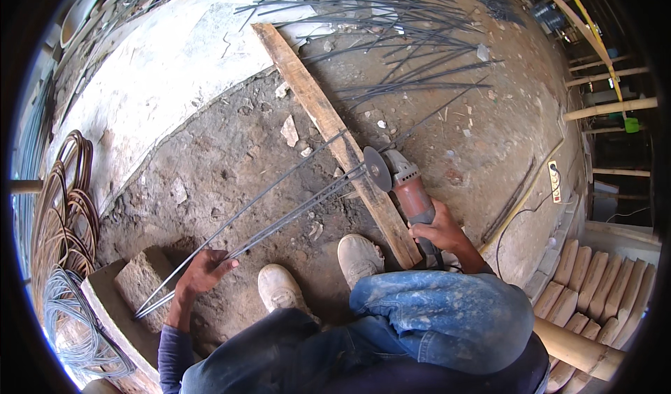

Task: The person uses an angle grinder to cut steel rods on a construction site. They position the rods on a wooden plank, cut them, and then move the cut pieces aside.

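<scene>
My right hand [440, 230] is closed round the grey rear body of a red angle grinder [414, 195]. The grinder's round disc [378, 169] stands against the steel rods [300, 200] where they cross a long wooden plank [314, 107]. Whether the disc touches the rods I cannot tell. My left hand [204, 272] is wrapped round the rods near their lower left ends, with the thumb lying over them. One rod runs apart from the others, to the upper left of the bundle. The rod ends by my left hand lie beside a rough block [144, 279].
Many thin rods [412, 31] lie scattered beyond the plank. Coiled rod [66, 212] and thin wire coils [80, 324] are at left. A power strip [555, 181] with a cable lies at right, near stacked tiles [594, 282] and bamboo poles [609, 107]. My shoes [279, 287] stand near the plank.
</scene>
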### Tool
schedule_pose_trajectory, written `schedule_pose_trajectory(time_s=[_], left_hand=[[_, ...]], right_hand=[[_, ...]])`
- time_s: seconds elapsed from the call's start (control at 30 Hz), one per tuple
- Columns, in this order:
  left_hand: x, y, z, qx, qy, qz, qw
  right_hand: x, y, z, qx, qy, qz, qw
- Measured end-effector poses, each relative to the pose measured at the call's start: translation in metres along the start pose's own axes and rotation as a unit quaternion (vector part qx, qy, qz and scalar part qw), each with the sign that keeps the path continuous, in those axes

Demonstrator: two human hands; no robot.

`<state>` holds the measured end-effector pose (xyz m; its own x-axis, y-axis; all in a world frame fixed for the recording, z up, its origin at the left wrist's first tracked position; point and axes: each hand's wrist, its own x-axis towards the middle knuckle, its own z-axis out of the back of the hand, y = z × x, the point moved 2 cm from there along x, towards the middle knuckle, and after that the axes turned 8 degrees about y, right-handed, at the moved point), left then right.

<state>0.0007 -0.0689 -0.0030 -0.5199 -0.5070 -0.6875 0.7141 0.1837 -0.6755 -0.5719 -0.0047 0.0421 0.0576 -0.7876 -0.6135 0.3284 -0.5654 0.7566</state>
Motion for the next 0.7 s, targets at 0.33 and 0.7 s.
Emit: schedule_pose_trajectory(time_s=[0.33,0.7], left_hand=[[-0.006,0.008,-0.024,0.230,-0.165,-0.069,0.957],[-0.010,0.006,-0.008,0.144,-0.079,-0.089,0.982]], right_hand=[[-0.008,0.012,0.000,0.033,0.008,-0.021,0.999],[-0.010,0.016,-0.003,0.054,0.002,-0.003,0.999]])
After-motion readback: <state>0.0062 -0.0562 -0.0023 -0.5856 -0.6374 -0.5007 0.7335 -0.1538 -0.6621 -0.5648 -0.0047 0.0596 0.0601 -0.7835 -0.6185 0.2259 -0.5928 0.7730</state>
